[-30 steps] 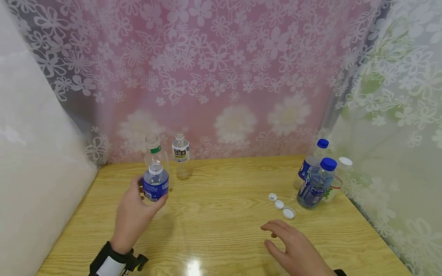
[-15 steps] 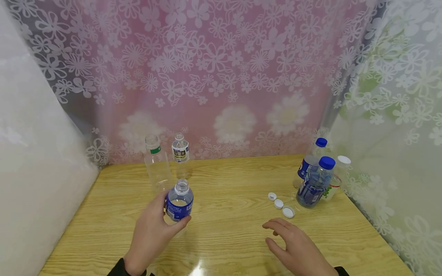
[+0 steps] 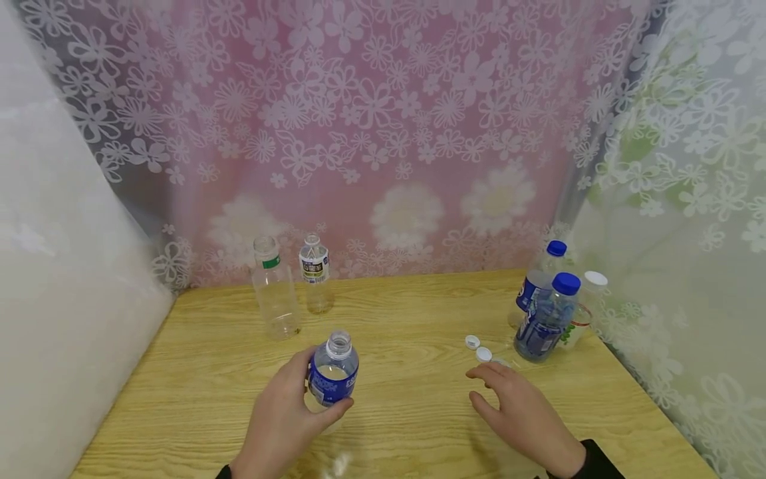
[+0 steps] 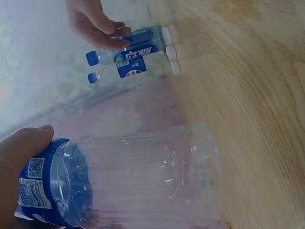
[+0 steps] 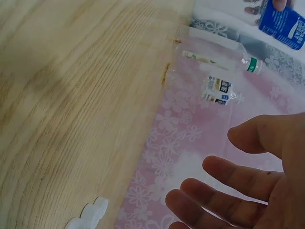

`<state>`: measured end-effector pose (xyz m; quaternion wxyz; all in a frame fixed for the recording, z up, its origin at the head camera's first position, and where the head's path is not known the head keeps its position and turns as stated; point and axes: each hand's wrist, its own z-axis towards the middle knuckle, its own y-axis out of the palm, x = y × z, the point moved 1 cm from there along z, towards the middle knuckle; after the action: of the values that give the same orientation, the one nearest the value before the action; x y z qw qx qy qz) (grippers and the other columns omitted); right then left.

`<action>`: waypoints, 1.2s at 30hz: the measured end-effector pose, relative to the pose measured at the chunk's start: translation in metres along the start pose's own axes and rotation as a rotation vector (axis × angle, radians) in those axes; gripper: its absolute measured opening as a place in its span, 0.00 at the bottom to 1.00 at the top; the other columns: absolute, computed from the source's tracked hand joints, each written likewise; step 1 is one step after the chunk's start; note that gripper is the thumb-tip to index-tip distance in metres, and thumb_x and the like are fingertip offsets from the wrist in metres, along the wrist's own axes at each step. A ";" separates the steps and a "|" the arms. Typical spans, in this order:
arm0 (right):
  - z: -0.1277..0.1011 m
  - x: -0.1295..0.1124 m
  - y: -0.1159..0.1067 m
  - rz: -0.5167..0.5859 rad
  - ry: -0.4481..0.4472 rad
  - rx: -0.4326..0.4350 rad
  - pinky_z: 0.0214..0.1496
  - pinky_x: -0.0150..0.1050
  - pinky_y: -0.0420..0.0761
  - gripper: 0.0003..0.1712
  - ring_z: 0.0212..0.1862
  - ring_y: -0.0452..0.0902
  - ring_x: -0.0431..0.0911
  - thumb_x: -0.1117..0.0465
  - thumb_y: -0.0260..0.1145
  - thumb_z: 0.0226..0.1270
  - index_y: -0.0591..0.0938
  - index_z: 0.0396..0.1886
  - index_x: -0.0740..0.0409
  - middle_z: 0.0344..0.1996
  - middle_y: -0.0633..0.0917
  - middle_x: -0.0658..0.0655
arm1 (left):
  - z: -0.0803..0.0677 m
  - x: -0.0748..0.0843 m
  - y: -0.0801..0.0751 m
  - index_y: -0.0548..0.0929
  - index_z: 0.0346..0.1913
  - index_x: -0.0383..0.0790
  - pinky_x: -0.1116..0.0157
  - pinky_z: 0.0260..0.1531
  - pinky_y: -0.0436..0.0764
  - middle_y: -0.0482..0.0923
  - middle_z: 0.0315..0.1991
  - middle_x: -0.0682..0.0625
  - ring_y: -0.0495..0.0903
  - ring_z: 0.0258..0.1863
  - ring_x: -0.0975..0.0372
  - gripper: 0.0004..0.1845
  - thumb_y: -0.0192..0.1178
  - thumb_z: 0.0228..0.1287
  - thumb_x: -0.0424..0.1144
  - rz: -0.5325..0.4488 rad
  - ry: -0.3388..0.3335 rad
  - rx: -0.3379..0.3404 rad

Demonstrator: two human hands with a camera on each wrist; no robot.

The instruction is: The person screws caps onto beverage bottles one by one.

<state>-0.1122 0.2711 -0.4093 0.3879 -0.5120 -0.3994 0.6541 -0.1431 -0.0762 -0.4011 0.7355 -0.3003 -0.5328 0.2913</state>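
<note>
My left hand [image 3: 287, 406] grips a clear plastic bottle [image 3: 332, 384] by its blue label. The bottle is upright and its mouth is uncapped. In the left wrist view, the thumb presses on the label and the see-through lower body [image 4: 138, 176] of the bottle extends beyond the hand. My right hand [image 3: 526, 416] holds nothing; its fingers are loosely bent and spread, as the right wrist view shows too. Just beyond its fingertips lie white bottle caps [image 3: 483, 354] in a row, the nearest mostly hidden behind the hand.
At the back left stand two uncapped bottles, a tall one with a green neck band [image 3: 278, 303] and a tea bottle [image 3: 315, 269]. On the right are two blue-capped bottles [image 3: 541, 326] and a white-capped bottle [image 3: 577, 326]. Floral curtains [image 3: 407, 133] border the wooden table [image 3: 407, 313].
My left hand has carried the blue-labelled bottle rightward and toward me, away from the tall bottle. The right hand has shifted slightly forward and right, covering most of the nearest cap.
</note>
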 end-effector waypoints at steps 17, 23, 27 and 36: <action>0.029 0.035 0.007 -0.024 -0.015 0.024 0.51 0.52 0.81 0.13 0.53 0.81 0.53 0.57 0.68 0.69 0.84 0.51 0.51 0.51 0.85 0.55 | -0.010 0.007 0.009 0.76 0.64 0.47 0.64 0.38 0.79 0.81 0.50 0.58 0.78 0.42 0.70 0.47 0.77 0.41 0.66 0.017 0.059 0.034; 0.038 0.046 0.009 -0.045 -0.046 0.039 0.53 0.55 0.80 0.15 0.53 0.81 0.56 0.58 0.67 0.69 0.84 0.53 0.56 0.49 0.85 0.58 | -0.012 0.009 0.010 0.76 0.64 0.48 0.65 0.36 0.79 0.81 0.49 0.60 0.77 0.40 0.71 0.47 0.75 0.42 0.69 0.003 0.062 0.021; 0.046 0.051 0.012 -0.084 -0.060 0.061 0.54 0.56 0.79 0.16 0.52 0.80 0.57 0.60 0.67 0.68 0.84 0.53 0.60 0.48 0.85 0.61 | -0.012 0.009 0.009 0.75 0.64 0.48 0.66 0.35 0.78 0.81 0.48 0.60 0.77 0.39 0.71 0.48 0.72 0.43 0.73 0.002 0.052 -0.002; 0.062 0.063 0.023 -0.170 -0.005 0.020 0.58 0.61 0.75 0.24 0.55 0.78 0.62 0.59 0.70 0.65 0.81 0.58 0.64 0.51 0.83 0.65 | -0.013 0.011 0.009 0.75 0.65 0.47 0.65 0.36 0.80 0.81 0.51 0.57 0.79 0.43 0.68 0.49 0.69 0.44 0.75 0.012 0.045 -0.021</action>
<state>-0.1861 0.3122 -0.4431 0.4461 -0.4707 -0.4358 0.6241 -0.1286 -0.0639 -0.4044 0.7424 -0.3178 -0.5174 0.2832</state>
